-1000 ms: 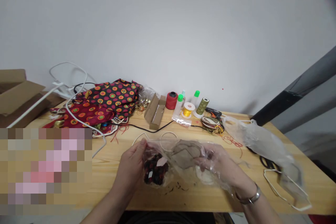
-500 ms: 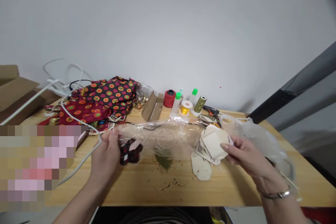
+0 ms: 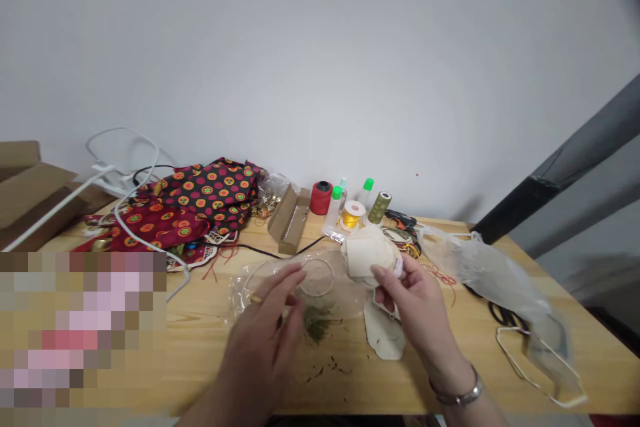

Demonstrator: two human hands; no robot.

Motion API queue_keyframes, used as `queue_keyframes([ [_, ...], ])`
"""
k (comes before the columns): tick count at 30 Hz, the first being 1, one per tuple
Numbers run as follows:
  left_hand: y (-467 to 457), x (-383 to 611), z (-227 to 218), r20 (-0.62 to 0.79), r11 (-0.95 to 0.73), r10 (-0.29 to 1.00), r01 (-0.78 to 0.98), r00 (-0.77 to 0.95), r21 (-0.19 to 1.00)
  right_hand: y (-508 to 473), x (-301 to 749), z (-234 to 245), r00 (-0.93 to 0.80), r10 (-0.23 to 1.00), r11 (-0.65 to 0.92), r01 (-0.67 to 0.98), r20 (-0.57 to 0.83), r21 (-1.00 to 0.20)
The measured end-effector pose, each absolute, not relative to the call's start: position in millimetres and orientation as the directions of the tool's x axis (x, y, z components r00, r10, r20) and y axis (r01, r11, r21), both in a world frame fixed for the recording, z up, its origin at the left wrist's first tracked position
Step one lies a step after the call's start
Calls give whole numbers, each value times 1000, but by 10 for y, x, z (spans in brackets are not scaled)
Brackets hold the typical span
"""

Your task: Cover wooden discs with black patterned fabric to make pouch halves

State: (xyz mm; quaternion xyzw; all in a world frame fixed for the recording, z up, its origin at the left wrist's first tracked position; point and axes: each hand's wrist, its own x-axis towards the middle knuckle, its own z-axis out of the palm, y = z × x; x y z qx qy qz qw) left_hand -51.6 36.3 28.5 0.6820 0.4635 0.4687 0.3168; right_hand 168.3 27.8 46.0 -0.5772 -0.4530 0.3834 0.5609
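Note:
My right hand [image 3: 413,297] pinches a stack of cream flat cut-out pieces [image 3: 367,253] with wavy edges, raised above the table. Below them, another cream piece [image 3: 385,330] lies on the wood. My left hand [image 3: 265,327], slightly blurred, hovers at a clear plastic bag [image 3: 345,297] with its fingers stretched out and nothing visible in them. A pale ring [image 3: 316,278] shows at the bag, near the left fingertips. Close to that hand is a tuft of dark green threads [image 3: 317,321]. Whatever lies under the left palm is hidden.
Patterned fabric [image 3: 215,193] is heaped at the back left by a white cable [image 3: 117,213]. A small cardboard box [image 3: 289,220], red thread [image 3: 321,199], yellow thread [image 3: 351,220] and green-capped bottles stand behind. A translucent bag [image 3: 495,273] lies right.
My left hand has let go of the clear bag's left side and moved right over it. The bag now lies lower. My right hand has brought the cream stack left.

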Motion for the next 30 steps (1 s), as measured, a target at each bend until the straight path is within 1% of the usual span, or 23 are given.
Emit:
queue_keyframes([
  [1, 341, -411, 336, 172, -200, 973, 189, 153, 961, 261, 1603, 452, 308, 943, 65, 204, 127, -977],
  [2, 337, -315, 379, 47, -55, 978, 34, 204, 998, 240, 1527, 445, 296, 935, 97, 318, 196, -943],
  [3, 348, -233, 413, -23, 50, 969, -105, 246, 993, 215, 1457, 438, 260, 929, 137, 421, 264, -897],
  [4, 370, -169, 438, -67, 135, 953, -215, 297, 967, 188, 1397, 434, 202, 926, 183, 503, 320, -845],
  [6, 425, -100, 459, -81, 222, 924, -351, 375, 910, 133, 1316, 426, 72, 914, 285, 588, 400, -757],
  [9, 475, -106, 438, -83, 279, 912, -462, 401, 842, 72, 1285, 410, -26, 880, 395, 593, 473, -702],
  [11, 479, -134, 409, -98, 306, 913, -508, 395, 805, 53, 1297, 395, -40, 878, 405, 593, 477, -696],
  [14, 461, -158, 376, -109, 327, 914, -548, 391, 770, 52, 1315, 382, -9, 893, 367, 594, 450, -716],
  [16, 448, -160, 368, -109, 339, 910, -565, 401, 753, 58, 1318, 389, 4, 911, 344, 544, 412, -765],
  [18, 441, -161, 371, -101, 348, 904, -574, 416, 741, 62, 1317, 401, -25, 933, 328, 462, 358, -824],
  [20, 444, -166, 375, -100, 355, 897, -564, 432, 746, 57, 1317, 410, -49, 945, 313, 413, 322, -855],
  [26, 466, -182, 367, -152, 344, 912, -508, 381, 789, 35, 1327, 430, -71, 967, 250, 418, 244, -873],
  [30, 450, -174, 399, -201, 371, 914, -522, 353, 768, 81, 1352, 468, 17, 974, 207, 342, 227, -917],
])
